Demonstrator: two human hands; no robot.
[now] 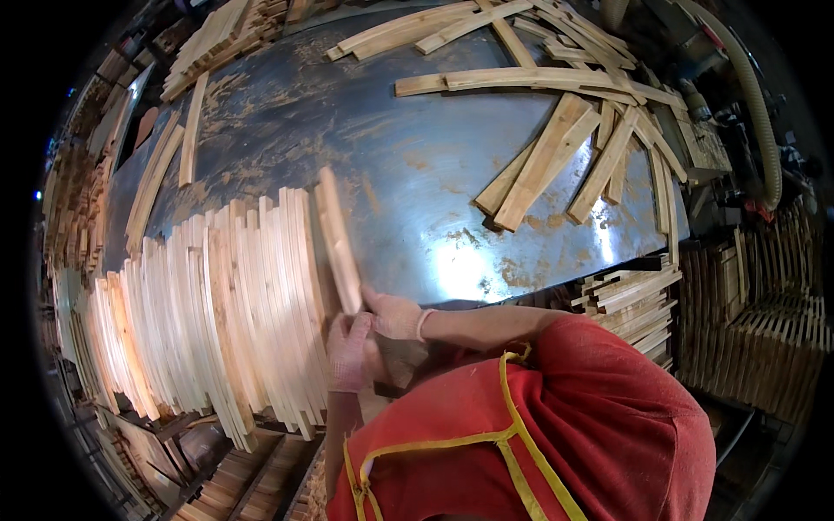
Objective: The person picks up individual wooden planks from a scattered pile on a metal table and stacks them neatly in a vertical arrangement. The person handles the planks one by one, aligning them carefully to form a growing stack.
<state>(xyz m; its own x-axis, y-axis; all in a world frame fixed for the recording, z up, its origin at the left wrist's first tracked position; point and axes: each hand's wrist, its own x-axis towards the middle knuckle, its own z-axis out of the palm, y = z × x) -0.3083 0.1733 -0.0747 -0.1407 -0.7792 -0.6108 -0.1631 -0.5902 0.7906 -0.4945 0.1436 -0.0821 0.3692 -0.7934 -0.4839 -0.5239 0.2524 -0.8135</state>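
A short wooden strip [337,239] points away from me over the metal table, its far end slightly blurred. My right hand [396,316], in a pale work glove, reaches in from the right and closes on the strip's near end. Just below it, my left hand [349,349], gloved in a pinkish knit, has its fingers curled at the same end; its palm side is hidden. Left of the strip lies a wide row of pale wooden strips [217,304], packed side by side with uneven ends.
Loose boards [547,161] lie crossed on the right of the sawdust-streaked metal table [382,156]. More timber [208,43] is stacked at the far left. Strips [634,300] are piled below the table's right edge. A ribbed hose [756,104] hangs at the far right.
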